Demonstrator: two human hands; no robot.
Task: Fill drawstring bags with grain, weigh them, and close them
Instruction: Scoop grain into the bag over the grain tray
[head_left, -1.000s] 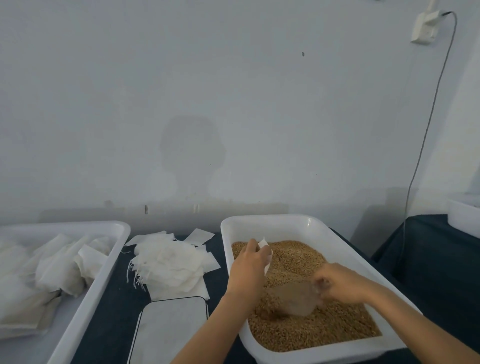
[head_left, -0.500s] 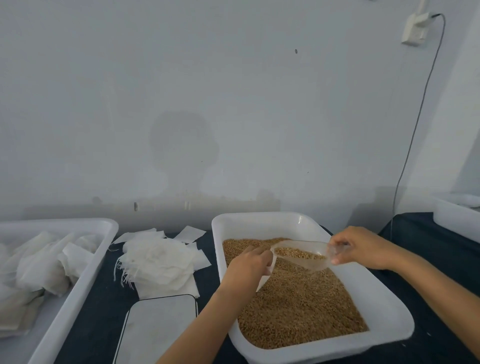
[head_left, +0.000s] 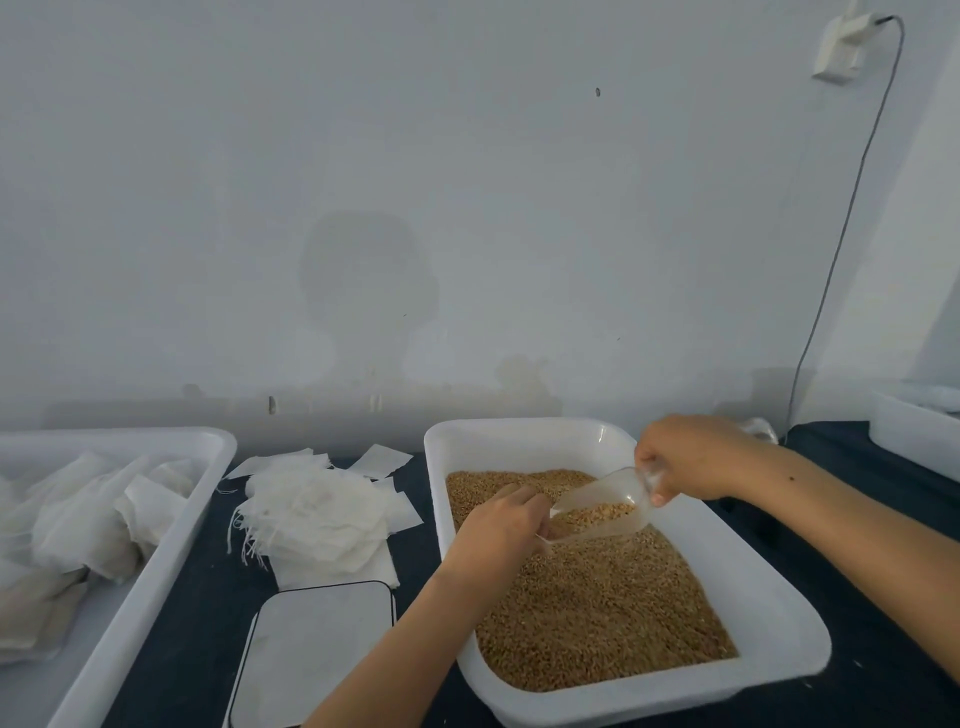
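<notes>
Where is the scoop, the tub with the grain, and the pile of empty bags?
scoop (head_left: 597, 506): head view, on its clear bowl holding grain.
grain tub (head_left: 774, 618): head view, on its white right wall.
pile of empty bags (head_left: 311, 512): head view, on the top of the stack.

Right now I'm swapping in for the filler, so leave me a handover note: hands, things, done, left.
Right hand grips the scoop, tipped, grain in it, over the grain tub.
Left hand is at the scoop's mouth; the bag it should hold barely shows.
Empty bags lie piled left of the tub, scale in front of them.
Left tray holds bags.
Left: finish pouring, weigh, close.
</notes>
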